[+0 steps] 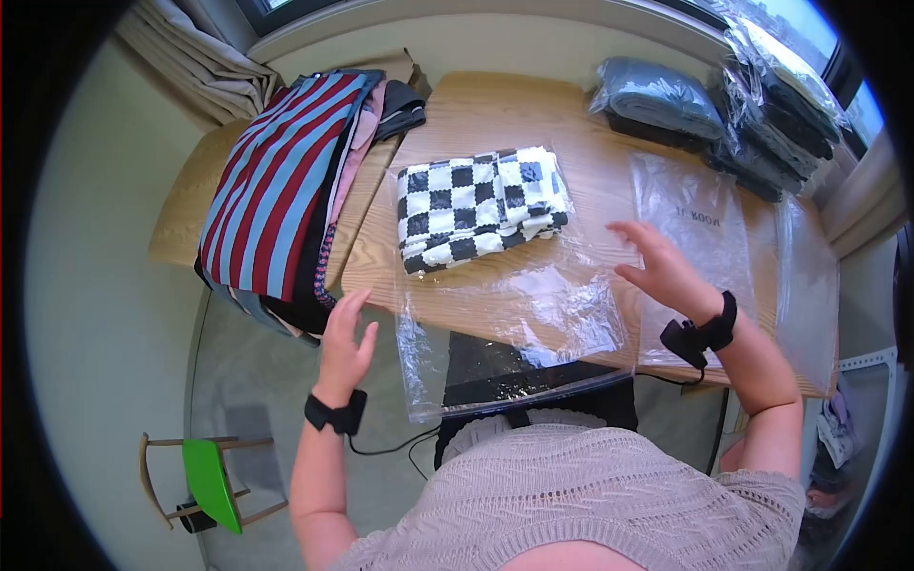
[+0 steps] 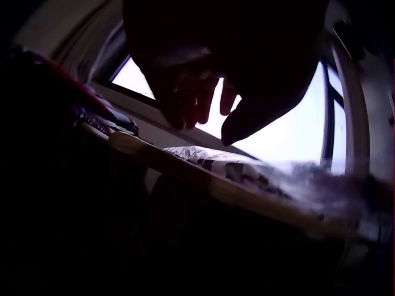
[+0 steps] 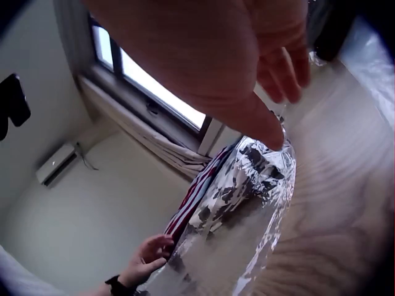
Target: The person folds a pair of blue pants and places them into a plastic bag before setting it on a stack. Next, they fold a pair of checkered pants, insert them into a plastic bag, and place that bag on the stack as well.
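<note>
A folded black-and-white checkered cloth item (image 1: 462, 211) lies at the far end of a clear plastic bag (image 1: 571, 309). The bag's near end hangs past the table's front edge, toward the person's lap. To the left of the bag, my left hand (image 1: 347, 350) hovers by the table edge, fingers apart and holding nothing. My right hand (image 1: 664, 271) is raised on the bag's right side, with its fingers loosely bent and nothing in them. In the right wrist view the thumb of the right hand (image 3: 210, 68) overlaps the shiny plastic around the checkered cloth (image 3: 225, 197).
Striped red-and-blue clothing (image 1: 290, 181) is piled at the left. Flat clear bags (image 1: 690, 214) lie on the wooden table (image 1: 495, 95) at the right. Bagged folded clothes (image 1: 662, 100) are stacked at the back right. A green chair (image 1: 211, 483) stands on the floor, lower left.
</note>
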Tool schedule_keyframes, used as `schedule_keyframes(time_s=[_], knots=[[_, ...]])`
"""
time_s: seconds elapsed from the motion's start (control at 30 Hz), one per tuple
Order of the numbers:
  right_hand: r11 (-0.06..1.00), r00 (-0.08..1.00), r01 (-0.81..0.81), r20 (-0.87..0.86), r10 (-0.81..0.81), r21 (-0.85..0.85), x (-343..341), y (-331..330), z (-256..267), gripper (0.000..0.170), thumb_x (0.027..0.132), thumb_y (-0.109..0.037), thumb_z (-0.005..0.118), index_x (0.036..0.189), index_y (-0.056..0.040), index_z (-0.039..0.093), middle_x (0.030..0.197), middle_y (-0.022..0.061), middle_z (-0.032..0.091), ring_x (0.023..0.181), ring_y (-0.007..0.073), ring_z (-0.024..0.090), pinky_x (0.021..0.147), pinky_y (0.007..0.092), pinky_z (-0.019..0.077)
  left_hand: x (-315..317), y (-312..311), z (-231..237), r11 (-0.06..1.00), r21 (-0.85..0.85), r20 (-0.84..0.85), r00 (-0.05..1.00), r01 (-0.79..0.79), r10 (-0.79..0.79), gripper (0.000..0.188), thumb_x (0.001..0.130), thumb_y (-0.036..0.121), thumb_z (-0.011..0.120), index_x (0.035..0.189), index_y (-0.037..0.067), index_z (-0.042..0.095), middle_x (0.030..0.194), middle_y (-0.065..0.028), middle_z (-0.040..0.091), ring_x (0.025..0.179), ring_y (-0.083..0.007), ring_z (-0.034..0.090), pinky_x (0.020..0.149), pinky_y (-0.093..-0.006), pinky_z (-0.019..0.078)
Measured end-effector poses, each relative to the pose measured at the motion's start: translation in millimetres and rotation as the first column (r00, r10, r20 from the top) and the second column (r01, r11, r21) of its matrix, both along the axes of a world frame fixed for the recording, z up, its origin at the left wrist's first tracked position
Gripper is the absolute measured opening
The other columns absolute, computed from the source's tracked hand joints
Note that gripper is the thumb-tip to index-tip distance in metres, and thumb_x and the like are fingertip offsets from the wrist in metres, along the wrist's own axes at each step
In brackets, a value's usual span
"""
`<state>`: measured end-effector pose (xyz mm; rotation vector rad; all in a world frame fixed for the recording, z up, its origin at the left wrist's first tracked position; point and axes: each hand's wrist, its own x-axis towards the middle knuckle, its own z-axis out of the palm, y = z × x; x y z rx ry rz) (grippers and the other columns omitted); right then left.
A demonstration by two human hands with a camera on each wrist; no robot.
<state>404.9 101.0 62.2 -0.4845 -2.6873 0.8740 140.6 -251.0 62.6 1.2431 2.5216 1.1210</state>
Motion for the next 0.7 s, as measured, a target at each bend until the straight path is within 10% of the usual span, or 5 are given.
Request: schedule_keyframes(time_s=[0.07, 0.3, 0.7], knots=[[0.970, 0.987, -0.158, 0.057, 0.150, 0.183, -8.8, -2.5, 9.8, 0.057, 0.076, -0.005, 0.065, 0.129, -0.0118, 0.045, 0.133, 0.0121, 0.045, 0.123, 0.0245, 0.043, 0.103, 0.0422, 0.0346, -5.2, 16.8, 12.2, 0.954, -0.175, -0.512, 0.805, 0.244, -0.300, 0.051, 0.076, 0.004, 0.063, 0.125, 0.008, 0.051, 0.129, -0.0145, 0.051, 0.119, -0.0299, 0.049, 0.099, -0.0380, 0.0389], [0.696, 0.842, -0.539, 0.311, 0.440, 0.475, -30.9, 11.5, -11.1, 0.081, 0.071, 0.007, 0.059, 0.141, -0.0233, 0.033, 0.151, 0.0027, 0.024, 0.140, 0.0199, 0.021, 0.115, 0.0440, 0.0167, -21.2, 53.0, 6.6, 0.761, -0.453, -0.536, 0.540, 0.464, -0.648, 0.052, 0.078, 0.018, 0.066, 0.127, 0.012, 0.051, 0.136, -0.0053, 0.048, 0.127, -0.0238, 0.043, 0.102, -0.0396, 0.0366], [0.844, 0.844, -0.534, 0.106, 0.527, 0.058, -42.4, 30.7, -55.5, 0.042, 0.086, -0.005, 0.054, 0.128, -0.0075, 0.052, 0.139, 0.0109, 0.045, 0.132, 0.0262, 0.036, 0.108, 0.0365, 0.0299, -25.7, 49.2, -8.9, 0.836, -0.176, -0.257, 0.795, 0.520, -0.549, 0.031, 0.088, 0.014, 0.055, 0.117, 0.006, 0.060, 0.120, -0.0103, 0.060, 0.117, -0.0283, 0.052, 0.097, -0.0389, 0.0415]])
